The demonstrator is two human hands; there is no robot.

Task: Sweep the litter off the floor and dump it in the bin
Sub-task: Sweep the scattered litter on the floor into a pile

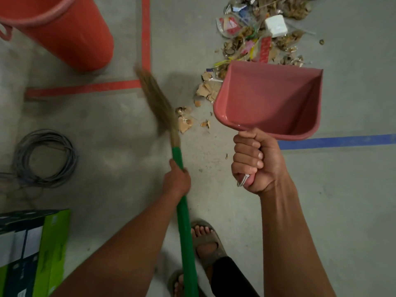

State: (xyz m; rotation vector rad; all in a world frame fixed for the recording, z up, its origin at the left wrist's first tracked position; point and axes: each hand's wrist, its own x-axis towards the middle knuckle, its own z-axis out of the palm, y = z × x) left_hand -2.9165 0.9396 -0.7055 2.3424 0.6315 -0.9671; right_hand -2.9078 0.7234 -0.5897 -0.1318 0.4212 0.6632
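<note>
The litter (261, 37), a heap of paper scraps, wrappers, dry leaves and a white foam block, lay on the concrete floor (353, 200) at the upper right, with a trail of torn cardboard bits running down and left from it toward the broom. The pink dustpan (272, 99) was held just in front of the heap, its open mouth turned toward the litter and its inside bare. The right hand (255, 161) gripped the dustpan's handle, fingers (246, 156) curled tightly round it. The broom (182, 206), with a green handle and straw bristles, slanted up and left; its bristles appeared blurred beside the nearest cardboard bits. The left hand (176, 182) held the green handle, fingers wrapped round it. The orange bin (70, 33) stood at the upper left, well apart from the litter, beyond red tape lines (85, 87) on the floor. A blue tape line (338, 141) ran at the right. A coil of grey cable (46, 159) lay at the left, a green box (34, 251) at the lower left. Sandalled feet (205, 241) stood below the broom.
</note>
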